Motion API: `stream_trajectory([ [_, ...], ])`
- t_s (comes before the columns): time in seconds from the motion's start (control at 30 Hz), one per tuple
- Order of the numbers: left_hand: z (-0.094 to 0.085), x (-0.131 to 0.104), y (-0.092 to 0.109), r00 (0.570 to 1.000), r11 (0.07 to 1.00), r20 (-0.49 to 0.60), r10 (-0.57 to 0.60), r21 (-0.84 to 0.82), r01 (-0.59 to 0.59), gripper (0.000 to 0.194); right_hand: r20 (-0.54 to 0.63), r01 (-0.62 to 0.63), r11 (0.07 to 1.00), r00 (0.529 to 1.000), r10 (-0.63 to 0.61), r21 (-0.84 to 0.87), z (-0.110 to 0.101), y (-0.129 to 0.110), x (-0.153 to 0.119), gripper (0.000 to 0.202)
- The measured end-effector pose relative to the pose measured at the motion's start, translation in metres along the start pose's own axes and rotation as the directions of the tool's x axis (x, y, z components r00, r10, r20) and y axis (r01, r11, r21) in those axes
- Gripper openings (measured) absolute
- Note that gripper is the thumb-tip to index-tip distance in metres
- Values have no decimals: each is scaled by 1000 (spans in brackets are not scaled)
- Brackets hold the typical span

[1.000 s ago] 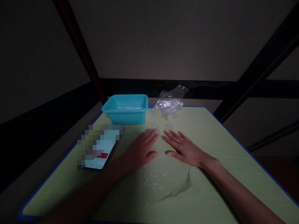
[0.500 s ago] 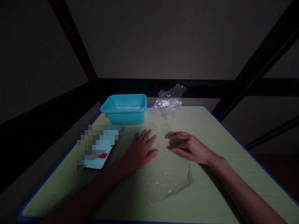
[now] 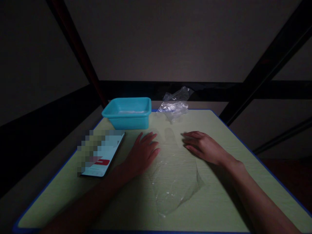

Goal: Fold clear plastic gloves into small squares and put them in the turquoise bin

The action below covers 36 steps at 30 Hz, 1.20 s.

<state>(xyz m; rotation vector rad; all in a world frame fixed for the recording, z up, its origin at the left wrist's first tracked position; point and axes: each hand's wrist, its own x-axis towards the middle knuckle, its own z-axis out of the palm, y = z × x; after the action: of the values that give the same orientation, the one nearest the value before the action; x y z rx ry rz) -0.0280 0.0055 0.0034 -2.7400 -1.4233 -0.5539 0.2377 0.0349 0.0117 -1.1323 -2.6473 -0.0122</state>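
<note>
**On the table (image 3: 204,122), clear plastic film (image 3: 170,182) lies spread between the left hand (image 3: 142,156) and the right hand (image 3: 207,148)**

The film lies nearly flat at the middle of the tabletop, glinting toward its rounded near end, with a darker crease along its right side. Its far end shows faint, rounded lobes.

At its left, the left hand is palm down, fingers slightly spread and pointing far, thumb toward the film; whether it touches the film cannot be told. To the right, the right hand has loosely bent, ungripping fingers pointing left, thumb apart from them; whether its fingertips meet the surface is unclear.

Left of the left hand is a phone (image 3: 104,162), partly pixelated, with a red patch on its lit screen. Beyond it, at the far left, stands a turquoise basin (image 3: 129,122). Right of the basin, crumpled clear plastic (image 3: 174,107) sits at the far edge. A blue rim borders the pale tabletop; behind rises a dim wall (image 3: 165,42) with a dark band (image 3: 136,89).
</note>
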Motion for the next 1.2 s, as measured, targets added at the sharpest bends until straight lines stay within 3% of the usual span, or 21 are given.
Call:
stream_trajectory([
  [0.07,0,-1,-3,993,998,-102,58,-22,-61,27,-21,-38,999,999,37,-33,-1,0,-1,28],
  [0.17,1,-4,-1,953,959,-163,257,-80,-272,24,-65,-138,989,989,135,-48,-3,1,-3,27],
  [0.3,2,-8,17,875,865,-127,467,-138,-482,23,-97,-397,910,908,408,119,0,3,-4,25],
  [0.47,5,-14,40,803,783,-72,591,-185,-593,24,-13,-461,785,859,511,415,13,4,-1,45],
  [0.57,9,-16,43,772,746,-30,634,-235,-622,28,61,-482,689,839,540,541,20,4,2,42],
  [0.73,14,-17,42,760,735,32,649,-285,-616,39,107,-454,618,851,514,642,23,4,5,42],
  [0.9,16,-19,41,770,747,53,636,-295,-596,39,73,-438,592,839,539,677,20,7,4,42],
  [1.07,17,-19,41,771,742,42,635,-312,-594,38,-47,-401,646,827,560,650,25,5,3,50],
  [1.2,16,-17,41,766,735,33,642,-311,-603,38,32,-417,529,806,591,739,25,4,4,52],
])
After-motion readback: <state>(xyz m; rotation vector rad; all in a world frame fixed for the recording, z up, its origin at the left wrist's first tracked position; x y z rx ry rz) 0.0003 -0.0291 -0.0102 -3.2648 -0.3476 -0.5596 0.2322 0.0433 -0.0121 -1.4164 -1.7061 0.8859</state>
